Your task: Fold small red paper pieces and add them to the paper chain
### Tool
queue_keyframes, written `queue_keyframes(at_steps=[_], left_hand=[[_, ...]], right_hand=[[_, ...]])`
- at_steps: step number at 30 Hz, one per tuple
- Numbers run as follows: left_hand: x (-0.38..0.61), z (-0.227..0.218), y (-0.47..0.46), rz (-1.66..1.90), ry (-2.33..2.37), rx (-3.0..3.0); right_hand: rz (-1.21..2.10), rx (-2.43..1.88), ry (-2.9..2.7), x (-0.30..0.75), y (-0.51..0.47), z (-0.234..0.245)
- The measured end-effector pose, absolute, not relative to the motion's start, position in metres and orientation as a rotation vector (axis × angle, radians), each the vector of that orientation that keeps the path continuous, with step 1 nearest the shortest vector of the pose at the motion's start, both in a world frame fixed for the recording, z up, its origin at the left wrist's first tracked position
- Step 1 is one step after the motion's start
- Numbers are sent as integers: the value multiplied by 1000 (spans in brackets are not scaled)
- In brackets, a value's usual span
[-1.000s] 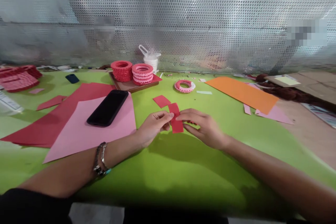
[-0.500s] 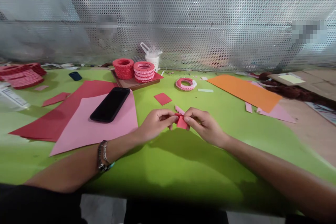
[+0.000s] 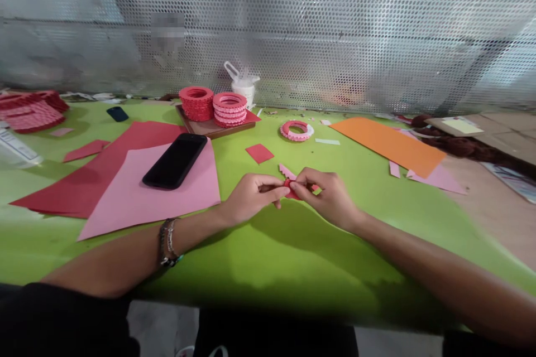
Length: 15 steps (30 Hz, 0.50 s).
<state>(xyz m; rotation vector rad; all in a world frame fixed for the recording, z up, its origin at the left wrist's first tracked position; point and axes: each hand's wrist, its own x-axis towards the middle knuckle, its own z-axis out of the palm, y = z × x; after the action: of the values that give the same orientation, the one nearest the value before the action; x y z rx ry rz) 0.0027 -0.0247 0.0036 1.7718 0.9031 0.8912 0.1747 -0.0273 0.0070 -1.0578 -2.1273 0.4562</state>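
Left hand (image 3: 251, 195) + right hand (image 3: 329, 194): pinching red paper piece (image 3: 292, 189) | axis unclear, mostly hidden

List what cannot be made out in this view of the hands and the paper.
- Red paper piece, head view: mostly hidden by left hand and right hand; its shape is unclear.
- Red stack: cut off by the left edge.
- White container: contents too small to tell.

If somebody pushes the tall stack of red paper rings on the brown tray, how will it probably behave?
The stack of red paper rings is probably light, since the rings look like folded paper. It stands several rings high on the brown tray, so a push near the top may topple or scatter it. A low push would more likely slide it against the neighbouring pink and red ring stack.
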Motion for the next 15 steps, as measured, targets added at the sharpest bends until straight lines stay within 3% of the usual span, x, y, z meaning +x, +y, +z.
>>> queue_keyframes(at_steps=[9,15], left_hand=[[2,7,-25,990,931,1789],[3,3,-23,1090,961,1772]], right_hand=[[737,-887,-2159,183,-25,13],[1135,-892,-1762,174,-25,7]])
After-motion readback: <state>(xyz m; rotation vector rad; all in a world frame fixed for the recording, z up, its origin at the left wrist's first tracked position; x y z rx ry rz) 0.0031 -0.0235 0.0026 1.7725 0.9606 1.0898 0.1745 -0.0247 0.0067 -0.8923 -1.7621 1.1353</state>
